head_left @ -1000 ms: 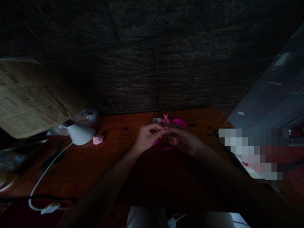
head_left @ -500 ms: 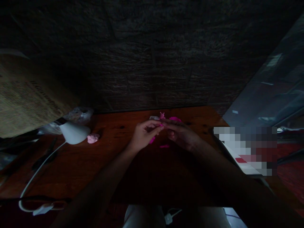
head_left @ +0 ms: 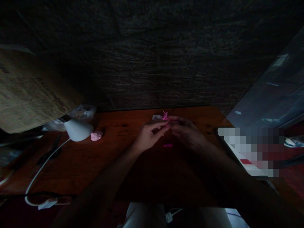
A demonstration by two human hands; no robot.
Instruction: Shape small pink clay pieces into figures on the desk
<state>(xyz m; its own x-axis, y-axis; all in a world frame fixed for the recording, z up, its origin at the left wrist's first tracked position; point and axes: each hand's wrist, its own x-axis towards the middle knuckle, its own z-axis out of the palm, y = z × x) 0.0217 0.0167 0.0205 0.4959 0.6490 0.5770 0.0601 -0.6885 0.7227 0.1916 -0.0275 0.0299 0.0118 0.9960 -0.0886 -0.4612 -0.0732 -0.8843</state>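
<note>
Over the middle of the table, my left hand and my right hand meet at their fingertips. Pinched between them is a small pink piece of modelling clay, mostly covered by the fingers. Just behind the hands stands a small pink figure with two thin prongs on top. To its left is a crumpled clear wrapping. A short magenta strip of clay lies on the table in front of my hands.
A pale pink clay lump sits beside a white lamp base with a white cable. The brown paper shade leans in at left. Black scissors lie near the cable. A stone wall rises behind the wooden table.
The view has shifted slightly left, so everything appears further right. My right fingers have spread and moved; the magenta pieces beside and under my hands are now hidden. Both hands still meet at the clay.
</note>
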